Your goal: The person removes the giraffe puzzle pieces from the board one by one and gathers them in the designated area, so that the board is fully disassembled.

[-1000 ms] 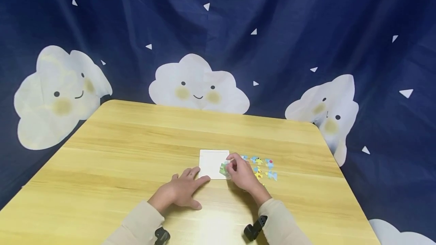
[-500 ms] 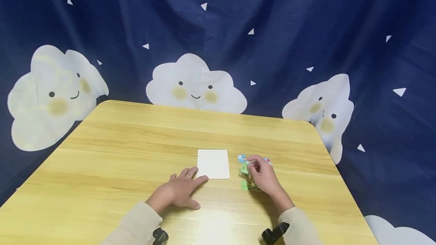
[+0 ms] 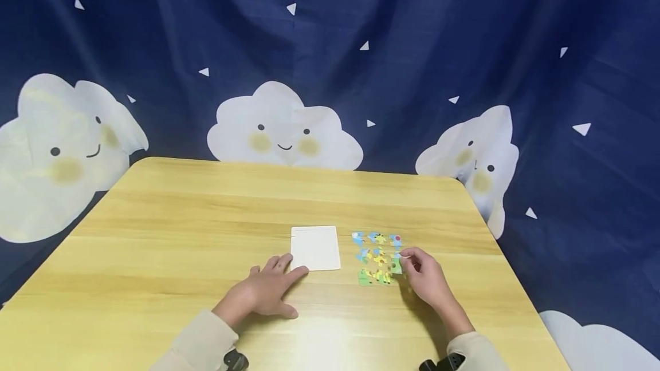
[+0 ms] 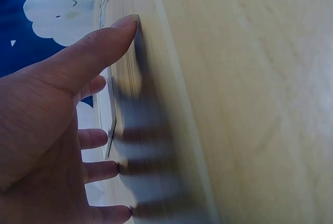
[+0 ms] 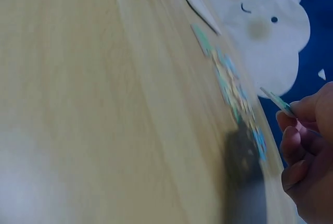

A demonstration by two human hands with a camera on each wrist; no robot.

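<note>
A green puzzle piece (image 5: 277,100) is pinched between the thumb and finger of my right hand (image 3: 427,277), held up over the right side of the loose puzzle pieces (image 3: 378,260). Those pieces, in blue, yellow and green, lie in rough rows on the table. To their left is a square white puzzle board (image 3: 315,248) with a thin raised border and a bare face. My left hand (image 3: 267,291) is spread out, its fingertips at the board's lower left corner. In the left wrist view its fingers (image 4: 100,172) reach down to the tabletop.
The light wooden table (image 3: 216,205) extends well beyond the board on all sides. Behind it hangs a dark blue curtain (image 3: 330,44) with smiling clouds and small white triangles. A black wrist camera (image 3: 442,363) sits at the right sleeve.
My right hand has moved from over the board to the right, across the loose pieces, carrying the green puzzle piece. The left hand stays at the board's corner. The head view has shifted slightly.
</note>
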